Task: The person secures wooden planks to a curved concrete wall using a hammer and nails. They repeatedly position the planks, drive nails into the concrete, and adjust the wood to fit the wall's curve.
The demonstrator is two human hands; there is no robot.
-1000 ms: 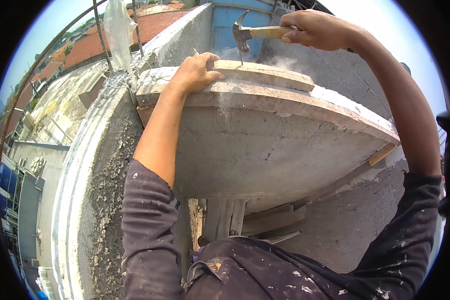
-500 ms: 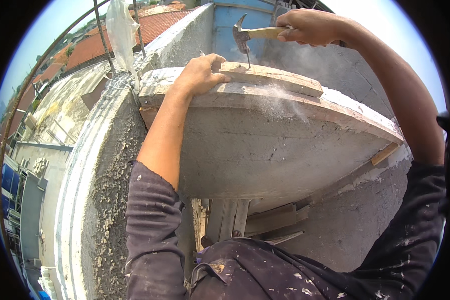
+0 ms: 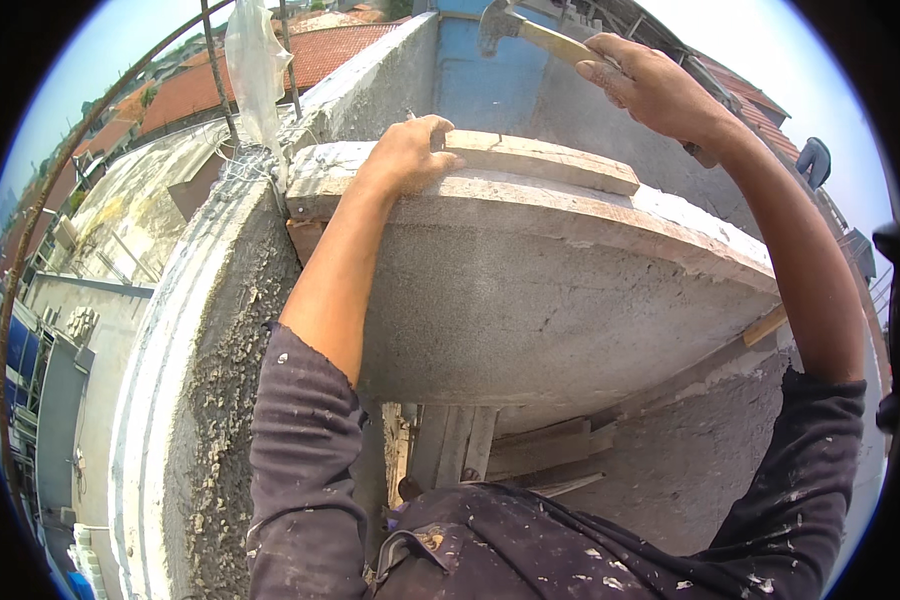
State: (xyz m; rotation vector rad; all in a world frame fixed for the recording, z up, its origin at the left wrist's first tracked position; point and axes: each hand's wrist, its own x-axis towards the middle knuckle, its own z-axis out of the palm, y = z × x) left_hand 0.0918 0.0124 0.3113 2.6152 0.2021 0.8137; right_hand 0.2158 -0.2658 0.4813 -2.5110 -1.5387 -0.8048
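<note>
My left hand [image 3: 415, 155] is closed on the left end of a short wooden board [image 3: 550, 160], its thumb along the near side. That board lies on top of a longer plank [image 3: 570, 212], which edges the top of a grey cement wall [image 3: 530, 290]. Up to the right, my right hand [image 3: 650, 85] grips the wooden handle of a claw hammer [image 3: 545, 40]. The hammer's metal head is raised above the board and apart from it. A nail in the board is too small to make out clearly.
On the left a rough cement wall [image 3: 225, 400] has a white top edge. A plastic sheet [image 3: 257, 75] hangs by upright metal bars. Several grey planks [image 3: 455, 440] stand below me. At the far right a person [image 3: 815, 160] is partly visible. Tiled roofs [image 3: 340, 60] lie beyond.
The hammer has gone up, away from the board, with my right hand. The dust over the board has thinned. My left hand keeps its hold, and the view has shifted slightly.
</note>
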